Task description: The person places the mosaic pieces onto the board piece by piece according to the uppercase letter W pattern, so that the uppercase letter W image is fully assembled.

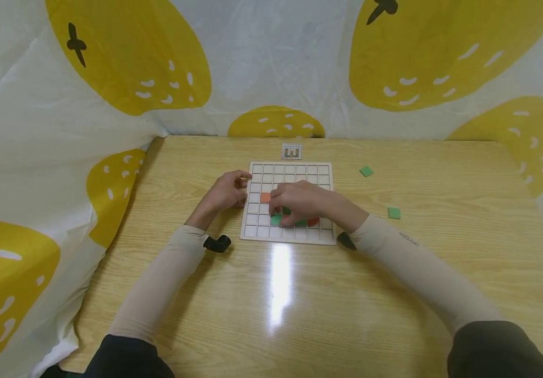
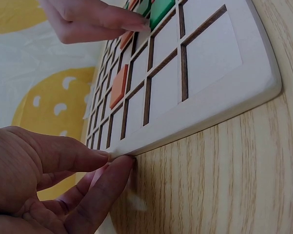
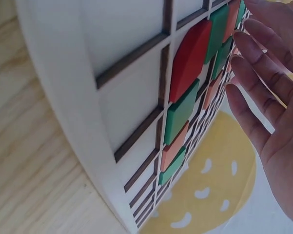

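Note:
A white square grid board (image 1: 256, 231) lies on the table, holding green, orange and red pieces in some cells. My left hand (image 1: 227, 190) is at its left edge; in the left wrist view, thumb and a finger pinch the rim. Over the lower middle of the board is my right hand (image 1: 301, 200), its fingers lightly bent and spread. Its fingertips are right at a green tile (image 2: 162, 12) near the board's corner. The right wrist view shows a red rounded piece (image 3: 191, 58) beside another green tile (image 3: 181, 112). An orange tile (image 2: 119, 87) sits alone in a left cell.
Behind the board lies a small pattern card (image 1: 292, 151) with a dark figure on a grid. Two loose green tiles, one farther back (image 1: 366, 171) and one nearer (image 1: 394, 213), lie to the right. White cloth (image 1: 271, 58) with yellow shapes hangs behind and left of the table.

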Demonstrator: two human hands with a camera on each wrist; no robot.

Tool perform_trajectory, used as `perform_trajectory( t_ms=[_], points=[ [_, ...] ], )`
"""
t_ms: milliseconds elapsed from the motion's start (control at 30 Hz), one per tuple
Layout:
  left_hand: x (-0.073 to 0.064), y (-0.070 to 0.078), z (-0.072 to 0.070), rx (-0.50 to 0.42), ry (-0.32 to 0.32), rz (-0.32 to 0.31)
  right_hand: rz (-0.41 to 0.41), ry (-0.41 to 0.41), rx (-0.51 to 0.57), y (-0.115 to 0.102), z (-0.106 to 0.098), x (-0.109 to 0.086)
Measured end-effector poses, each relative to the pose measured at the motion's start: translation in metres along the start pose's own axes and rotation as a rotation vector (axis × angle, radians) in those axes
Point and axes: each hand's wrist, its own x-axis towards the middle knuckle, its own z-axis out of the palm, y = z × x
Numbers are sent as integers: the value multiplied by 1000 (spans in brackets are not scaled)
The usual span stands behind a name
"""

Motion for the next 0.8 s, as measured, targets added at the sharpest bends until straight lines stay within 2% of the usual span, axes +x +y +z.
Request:
perform_trajectory(
  t_ms=[300, 800],
  points=[
    [1, -1, 0, -2, 6, 10, 40, 31, 26, 4, -6, -16],
    [0, -1, 1, -4, -1, 19, 88, 59, 53, 27, -8, -52]
  ],
)
